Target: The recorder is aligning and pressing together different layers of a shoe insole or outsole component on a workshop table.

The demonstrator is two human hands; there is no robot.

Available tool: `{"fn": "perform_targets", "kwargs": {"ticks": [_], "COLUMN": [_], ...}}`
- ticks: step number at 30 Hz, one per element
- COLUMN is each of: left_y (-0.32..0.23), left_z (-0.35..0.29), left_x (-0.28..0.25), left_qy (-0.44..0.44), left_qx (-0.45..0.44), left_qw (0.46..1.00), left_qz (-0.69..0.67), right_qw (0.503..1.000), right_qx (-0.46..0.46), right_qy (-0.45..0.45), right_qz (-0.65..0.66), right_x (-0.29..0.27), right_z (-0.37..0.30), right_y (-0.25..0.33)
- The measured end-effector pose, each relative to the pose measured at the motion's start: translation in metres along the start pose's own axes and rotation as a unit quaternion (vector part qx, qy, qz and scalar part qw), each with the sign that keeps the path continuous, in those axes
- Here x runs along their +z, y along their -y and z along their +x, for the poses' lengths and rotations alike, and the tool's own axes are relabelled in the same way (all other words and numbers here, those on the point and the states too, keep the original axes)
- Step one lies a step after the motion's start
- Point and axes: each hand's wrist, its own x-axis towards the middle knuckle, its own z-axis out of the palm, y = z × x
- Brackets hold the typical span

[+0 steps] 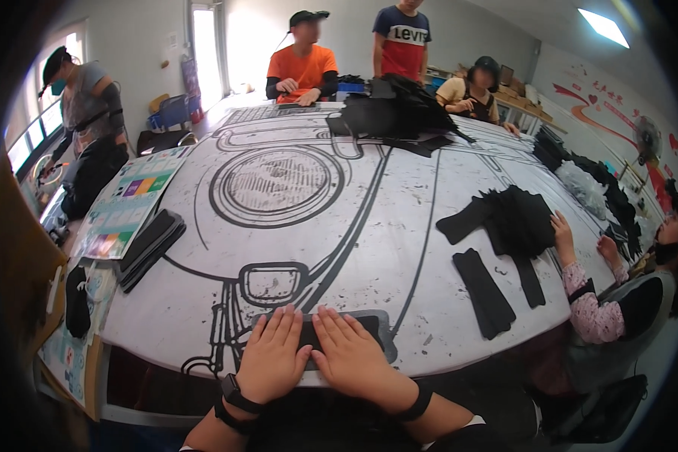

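Near the front edge of the table, a black strip of fabric [368,325] lies on a grey flat piece with rounded corners [386,337]. Both my hands press down flat on it, side by side. My left hand [270,358] covers its left part, fingers stretched forward. My right hand [355,360] lies across the middle, fingers also straight, its thumb close to the left thumb. Neither hand grips anything. Much of the strip is hidden under my palms.
The white table [203,301] has a line drawing printed on it. A stack of dark pieces [152,245] lies at left beside printed sheets [132,200]. Black fabric pieces [516,222] lie at right near a co-worker's hand [562,232]; a black heap [399,109] sits far back.
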Motion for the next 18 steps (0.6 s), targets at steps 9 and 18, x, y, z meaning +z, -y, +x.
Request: {"fn": "perform_targets", "kwargs": {"ticks": [9,18], "left_y": [-0.0001,-0.0004], "left_z": [-0.0003,0.001], "left_x": [-0.0013,0.0016], "left_qy": [0.001,-0.008], "left_qx": [0.006,0.015], "left_qw": [1.0,1.0], "left_qz": [0.002,0.019], "right_qw": [1.0,1.0], "right_qx": [-0.003,-0.005], "right_qy": [-0.009,-0.007], "right_qz": [-0.006,0.006], "right_x": [-0.001,-0.002], "right_z": [0.0008,-0.0007], "right_y": [0.0002,-0.0014]}}
